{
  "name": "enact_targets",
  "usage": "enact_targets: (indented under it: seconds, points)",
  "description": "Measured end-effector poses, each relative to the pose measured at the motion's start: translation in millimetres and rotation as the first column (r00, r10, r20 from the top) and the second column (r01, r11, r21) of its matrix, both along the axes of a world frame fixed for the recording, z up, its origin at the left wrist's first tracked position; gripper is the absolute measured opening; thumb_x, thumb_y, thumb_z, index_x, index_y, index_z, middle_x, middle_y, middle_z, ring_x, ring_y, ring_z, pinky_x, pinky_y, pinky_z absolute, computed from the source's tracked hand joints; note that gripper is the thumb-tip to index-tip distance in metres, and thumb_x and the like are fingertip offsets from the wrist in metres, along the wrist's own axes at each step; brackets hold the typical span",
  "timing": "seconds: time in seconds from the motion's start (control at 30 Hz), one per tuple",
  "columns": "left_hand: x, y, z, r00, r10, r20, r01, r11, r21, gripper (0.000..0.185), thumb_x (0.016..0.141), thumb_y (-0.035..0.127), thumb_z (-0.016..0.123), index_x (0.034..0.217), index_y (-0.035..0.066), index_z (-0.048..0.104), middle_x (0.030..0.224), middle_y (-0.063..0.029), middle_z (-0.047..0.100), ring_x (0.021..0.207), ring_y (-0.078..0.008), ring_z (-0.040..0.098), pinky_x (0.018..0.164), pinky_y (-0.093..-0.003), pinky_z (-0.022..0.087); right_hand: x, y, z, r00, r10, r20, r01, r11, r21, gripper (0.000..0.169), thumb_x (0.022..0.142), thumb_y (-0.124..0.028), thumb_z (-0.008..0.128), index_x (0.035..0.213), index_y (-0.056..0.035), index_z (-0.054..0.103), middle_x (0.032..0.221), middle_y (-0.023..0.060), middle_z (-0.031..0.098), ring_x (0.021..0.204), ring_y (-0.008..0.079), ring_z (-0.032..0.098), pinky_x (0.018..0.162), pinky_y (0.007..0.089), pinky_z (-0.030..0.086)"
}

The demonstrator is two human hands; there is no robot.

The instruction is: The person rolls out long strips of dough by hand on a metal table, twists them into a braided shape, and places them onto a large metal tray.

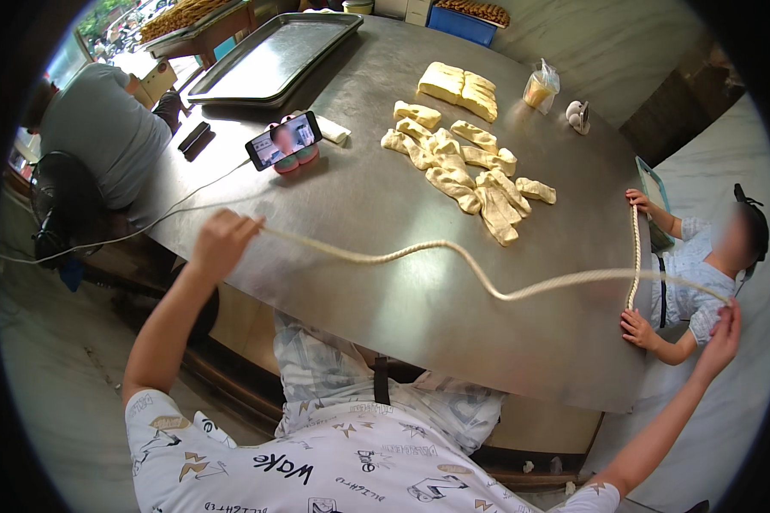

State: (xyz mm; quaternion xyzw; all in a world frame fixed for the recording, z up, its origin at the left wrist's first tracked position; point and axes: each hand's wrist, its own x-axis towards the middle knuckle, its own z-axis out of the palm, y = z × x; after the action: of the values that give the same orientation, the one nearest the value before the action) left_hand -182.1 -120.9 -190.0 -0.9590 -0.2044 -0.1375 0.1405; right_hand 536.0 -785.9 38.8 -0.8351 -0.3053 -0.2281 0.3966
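A long, thin twisted dough rope hangs in a wavy line above the metal worktop. My left hand, raised over the table's left front, pinches one end. Far out to the right, my right hand pinches the other end. The rope is slightly blurred towards both ends. Beyond it lie a heap of pale dough pieces and a larger scored dough slab. At the right edge, another person's two hands touch a shorter twisted dough rope.
Back left are a large metal tray, a propped phone with its cable, and a dark case. A bagged cup and a small white object stand back right. One person is at the right, another at the left.
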Motion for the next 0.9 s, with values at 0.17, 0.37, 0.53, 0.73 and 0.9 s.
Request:
enact_targets:
  seconds: [0.17, 0.37, 0.53, 0.73, 0.9]
  points:
    - [-71, 65, 3, 0.791, 0.588, 0.17, -0.551, 0.805, -0.221, 0.01, 0.093, 0.017, 0.082, 0.1, 0.01, 0.085, 0.093, -0.004, 0.078, 0.094, -0.0288, 0.071, 0.082, -0.0409, 0.059, 124, -108, -120, 0.81, -0.342, -0.475, 0.184, 0.919, -0.348, 0.027, 0.111, -0.021, 0.061, 0.125, -0.0028, 0.076, 0.098, 0.0069, 0.074, 0.078, 0.0186, 0.066, 0.067, 0.0339, 0.051]
    - [-68, 5, 9, 0.942, 0.24, 0.233, -0.185, 0.954, -0.235, 0.014, 0.089, 0.013, 0.081, 0.1, 0.008, 0.085, 0.092, -0.0045, 0.079, 0.093, -0.0264, 0.071, 0.082, -0.0401, 0.059, 109, -88, -48, 0.862, -0.375, 0.34, 0.502, 0.544, -0.672, 0.034, 0.112, -0.027, 0.062, 0.119, 0.0034, 0.076, 0.111, 0.0311, 0.076, 0.102, 0.0507, 0.074, 0.085, 0.0568, 0.058]
    - [40, -51, 0, 0.941, -0.327, 0.086, 0.335, 0.937, -0.099, 0.02, 0.088, 0.015, 0.077, 0.108, 0.01, 0.08, 0.091, 0.0003, 0.066, 0.095, -0.0213, 0.064, 0.091, -0.0361, 0.055, 5, 148, 87, 0.942, 0.089, 0.323, 0.07, 0.891, -0.448, 0.035, 0.112, -0.02, 0.064, 0.142, -0.0017, 0.071, 0.109, 0.0145, 0.075, 0.102, 0.0282, 0.069, 0.088, 0.0396, 0.055]
    - [112, -52, -11, 0.964, -0.062, 0.26, 0.131, 0.958, -0.255, 0.012, 0.09, 0.017, 0.078, 0.102, 0.016, 0.075, 0.096, -0.0017, 0.063, 0.099, -0.0233, 0.064, 0.096, -0.0388, 0.051, -254, 366, -64, 0.673, 0.74, 0.003, -0.644, 0.588, -0.49, 0.015, 0.102, -0.012, 0.071, 0.117, -0.0091, 0.073, 0.091, 0.0113, 0.076, 0.072, 0.0311, 0.073, 0.064, 0.0403, 0.058]
    - [164, -79, -17, 0.892, 0.247, 0.378, 0.06, 0.765, -0.641, 0.013, 0.09, 0.013, 0.081, 0.102, 0.014, 0.078, 0.102, -0.0063, 0.074, 0.101, -0.0288, 0.071, 0.095, -0.0428, 0.054, -310, 350, -181, 0.409, 0.866, -0.288, -0.616, 0.029, -0.787, 0.006, 0.095, -0.015, 0.065, 0.099, -0.0141, 0.07, 0.082, 0.0043, 0.068, 0.076, 0.0262, 0.074, 0.069, 0.0421, 0.059]
